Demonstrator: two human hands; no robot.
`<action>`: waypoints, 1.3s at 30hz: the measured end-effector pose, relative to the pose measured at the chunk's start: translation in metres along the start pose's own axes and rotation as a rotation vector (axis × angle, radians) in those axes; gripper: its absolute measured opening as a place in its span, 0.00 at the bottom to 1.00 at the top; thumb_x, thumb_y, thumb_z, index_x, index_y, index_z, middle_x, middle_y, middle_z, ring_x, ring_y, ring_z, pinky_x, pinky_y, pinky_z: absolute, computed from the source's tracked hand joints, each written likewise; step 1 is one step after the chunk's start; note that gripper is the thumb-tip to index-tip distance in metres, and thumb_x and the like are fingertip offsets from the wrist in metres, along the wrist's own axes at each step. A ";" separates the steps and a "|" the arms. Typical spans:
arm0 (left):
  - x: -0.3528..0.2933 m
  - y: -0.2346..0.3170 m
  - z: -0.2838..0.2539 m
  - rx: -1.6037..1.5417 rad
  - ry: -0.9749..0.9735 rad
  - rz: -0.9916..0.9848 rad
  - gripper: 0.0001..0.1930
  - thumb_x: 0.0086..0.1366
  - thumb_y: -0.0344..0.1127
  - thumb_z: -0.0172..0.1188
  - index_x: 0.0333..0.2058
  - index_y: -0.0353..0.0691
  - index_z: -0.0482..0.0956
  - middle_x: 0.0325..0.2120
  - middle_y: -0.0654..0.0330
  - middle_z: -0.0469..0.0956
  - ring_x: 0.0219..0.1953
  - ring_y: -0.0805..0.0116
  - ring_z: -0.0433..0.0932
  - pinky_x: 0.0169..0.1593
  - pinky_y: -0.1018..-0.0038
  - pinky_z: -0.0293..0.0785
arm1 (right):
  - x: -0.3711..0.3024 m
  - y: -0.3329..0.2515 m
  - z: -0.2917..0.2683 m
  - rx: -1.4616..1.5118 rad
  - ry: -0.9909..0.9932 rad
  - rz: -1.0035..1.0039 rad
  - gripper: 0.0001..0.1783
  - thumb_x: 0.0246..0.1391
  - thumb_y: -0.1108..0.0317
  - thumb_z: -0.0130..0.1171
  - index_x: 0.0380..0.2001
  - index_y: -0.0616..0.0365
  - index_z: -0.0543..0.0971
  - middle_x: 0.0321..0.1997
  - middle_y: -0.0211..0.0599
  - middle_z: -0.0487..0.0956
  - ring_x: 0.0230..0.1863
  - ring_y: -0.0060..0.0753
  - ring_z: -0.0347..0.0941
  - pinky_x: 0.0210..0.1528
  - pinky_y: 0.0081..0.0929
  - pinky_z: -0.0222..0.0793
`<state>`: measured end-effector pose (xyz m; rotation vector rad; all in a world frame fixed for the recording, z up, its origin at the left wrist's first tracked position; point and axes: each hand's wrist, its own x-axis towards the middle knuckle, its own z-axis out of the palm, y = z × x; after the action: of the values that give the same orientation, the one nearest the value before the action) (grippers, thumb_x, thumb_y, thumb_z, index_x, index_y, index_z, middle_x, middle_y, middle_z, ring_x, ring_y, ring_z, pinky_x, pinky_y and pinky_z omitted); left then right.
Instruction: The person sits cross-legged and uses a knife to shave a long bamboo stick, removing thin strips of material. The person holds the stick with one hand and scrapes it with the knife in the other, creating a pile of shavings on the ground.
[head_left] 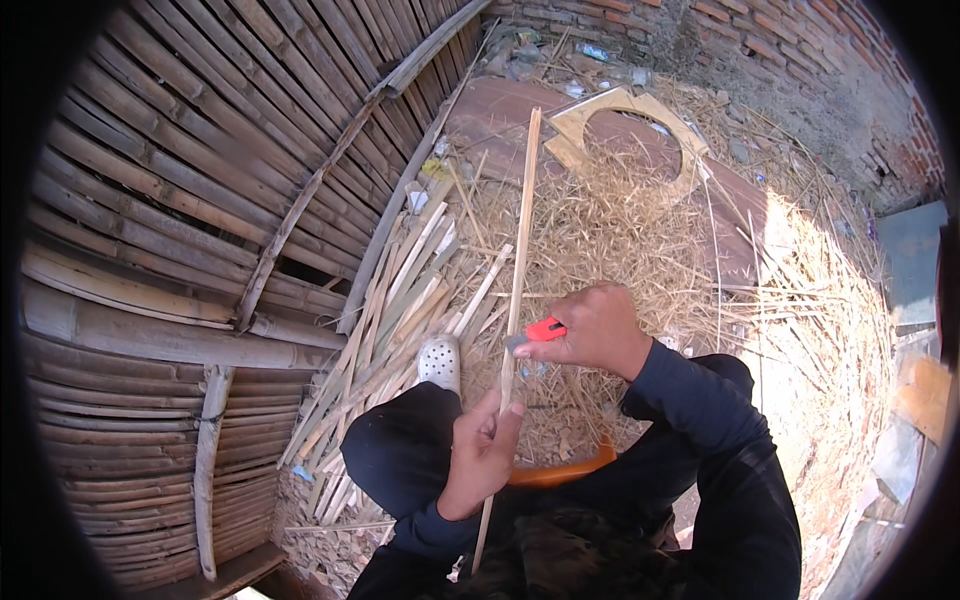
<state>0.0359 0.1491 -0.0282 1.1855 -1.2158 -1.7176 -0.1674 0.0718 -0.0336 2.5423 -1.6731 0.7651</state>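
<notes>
A long, pale bamboo strip [525, 210] slants up and away from my lap toward the far side. My left hand [478, 450] is closed around its lower part, and the strip's near end sticks out below the fist. Farther up, my right hand [605, 328] grips a red box cutter [547, 328]. The cutter's grey blade lies against the strip's right edge, with my right thumb close to it. Part of the cutter's handle is hidden inside my right fingers.
Split bamboo strips [400, 300] lie piled at left, beside a bamboo-slat wall [190, 170]. Curly shavings [620, 230] cover the ground ahead. A board with a round hole [575, 115] lies farther off, before a brick wall [800, 80]. Something orange [565, 470] shows beneath my legs.
</notes>
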 end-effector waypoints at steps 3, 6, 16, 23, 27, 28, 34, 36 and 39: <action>-0.003 -0.003 0.003 -0.013 -0.046 -0.025 0.23 0.69 0.27 0.49 0.62 0.33 0.60 0.23 0.77 0.63 0.22 0.91 0.56 0.23 0.87 0.50 | 0.017 0.025 -0.006 -0.093 -0.018 0.195 0.36 0.40 0.23 0.52 0.13 0.48 0.81 0.07 0.33 0.71 0.11 0.35 0.71 0.14 0.31 0.63; -0.003 0.005 0.001 -0.015 -0.049 -0.033 0.23 0.68 0.26 0.48 0.62 0.33 0.60 0.23 0.77 0.63 0.22 0.91 0.56 0.23 0.87 0.51 | 0.009 0.006 -0.007 0.000 -0.057 0.134 0.36 0.40 0.26 0.55 0.10 0.50 0.77 0.07 0.35 0.70 0.11 0.38 0.70 0.14 0.33 0.63; -0.008 0.000 0.005 -0.022 -0.055 -0.048 0.22 0.68 0.25 0.48 0.60 0.33 0.63 0.25 0.75 0.66 0.24 0.90 0.57 0.25 0.88 0.52 | 0.017 0.030 -0.003 -0.063 -0.118 0.272 0.38 0.41 0.24 0.52 0.14 0.51 0.82 0.09 0.35 0.72 0.13 0.39 0.72 0.16 0.33 0.65; -0.008 -0.004 0.009 0.013 -0.094 -0.025 0.23 0.68 0.24 0.48 0.62 0.34 0.61 0.26 0.75 0.66 0.24 0.90 0.57 0.26 0.88 0.53 | 0.029 0.057 -0.008 -0.110 -0.059 0.349 0.38 0.43 0.25 0.51 0.16 0.52 0.82 0.09 0.37 0.73 0.15 0.42 0.73 0.18 0.35 0.67; -0.011 0.004 0.014 -0.008 -0.117 -0.009 0.23 0.68 0.24 0.47 0.62 0.34 0.61 0.26 0.75 0.65 0.24 0.90 0.56 0.26 0.88 0.52 | 0.038 0.079 -0.013 -0.145 -0.044 0.403 0.40 0.44 0.23 0.47 0.18 0.53 0.83 0.12 0.41 0.74 0.18 0.43 0.74 0.21 0.38 0.67; -0.015 0.001 0.013 -0.014 -0.135 -0.017 0.23 0.68 0.24 0.47 0.62 0.34 0.61 0.26 0.75 0.64 0.24 0.90 0.56 0.26 0.88 0.52 | 0.041 0.085 -0.014 -0.151 -0.037 0.426 0.41 0.44 0.23 0.46 0.18 0.53 0.83 0.13 0.42 0.75 0.19 0.44 0.74 0.22 0.39 0.68; -0.024 -0.001 0.015 -0.018 -0.242 -0.062 0.23 0.68 0.25 0.47 0.62 0.35 0.61 0.24 0.76 0.63 0.23 0.90 0.56 0.25 0.88 0.52 | 0.048 0.145 -0.022 -0.220 0.089 0.623 0.46 0.46 0.22 0.41 0.20 0.58 0.83 0.16 0.47 0.76 0.24 0.50 0.76 0.28 0.44 0.69; -0.031 -0.010 0.019 -0.013 -0.343 0.018 0.23 0.69 0.26 0.47 0.62 0.35 0.61 0.22 0.77 0.63 0.22 0.89 0.56 0.25 0.88 0.53 | 0.042 0.180 -0.036 -0.163 0.156 0.817 0.46 0.48 0.23 0.39 0.20 0.61 0.82 0.18 0.50 0.77 0.26 0.54 0.75 0.29 0.45 0.68; -0.034 -0.018 0.025 0.004 -0.481 0.083 0.22 0.70 0.29 0.47 0.62 0.35 0.61 0.18 0.76 0.62 0.19 0.89 0.58 0.23 0.88 0.54 | 0.031 0.198 -0.064 0.009 0.207 1.031 0.47 0.52 0.25 0.37 0.18 0.64 0.79 0.20 0.55 0.76 0.27 0.58 0.74 0.32 0.47 0.67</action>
<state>0.0232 0.1931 -0.0323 0.7271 -1.5213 -2.0023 -0.3538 -0.0239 -0.0157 1.3630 -2.8229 0.9671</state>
